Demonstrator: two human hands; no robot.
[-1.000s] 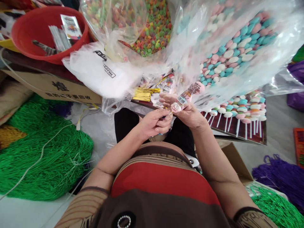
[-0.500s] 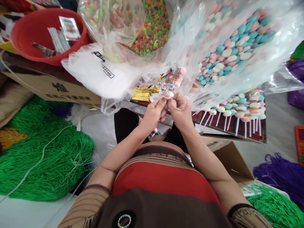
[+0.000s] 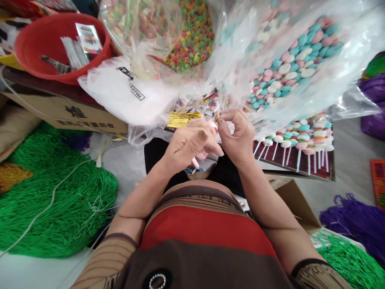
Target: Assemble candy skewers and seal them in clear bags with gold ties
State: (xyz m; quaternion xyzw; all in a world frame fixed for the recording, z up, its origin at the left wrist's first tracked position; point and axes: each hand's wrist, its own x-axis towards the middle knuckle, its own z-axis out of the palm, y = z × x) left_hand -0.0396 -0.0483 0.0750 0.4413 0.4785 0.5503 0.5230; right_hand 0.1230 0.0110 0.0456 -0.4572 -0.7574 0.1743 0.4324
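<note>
My left hand (image 3: 188, 144) is closed round a small wrapped pink lollipop (image 3: 203, 154), whose stick end pokes out below the fingers. Touching it on the right, my right hand (image 3: 239, 136) pinches thumb and forefinger together at the top of the wrapper, where a sliver of gold shows. Most of the lollipop is hidden by my fingers. Just beyond my hands lie a bundle of gold twist ties (image 3: 182, 119) and several printed packets (image 3: 207, 108).
A big clear bag of pastel lollipops (image 3: 288, 68) and a bag of coloured ring sweets (image 3: 189, 40) lie ahead. A red basin (image 3: 33, 60) stands at the back left, a lollipop tray (image 3: 303, 148) to the right. Green cord piles (image 3: 60, 192) and purple cord piles (image 3: 355, 220) flank me.
My hands have drawn back toward me with the packet. The left hand now wraps over it, and the right pinches at its top.
</note>
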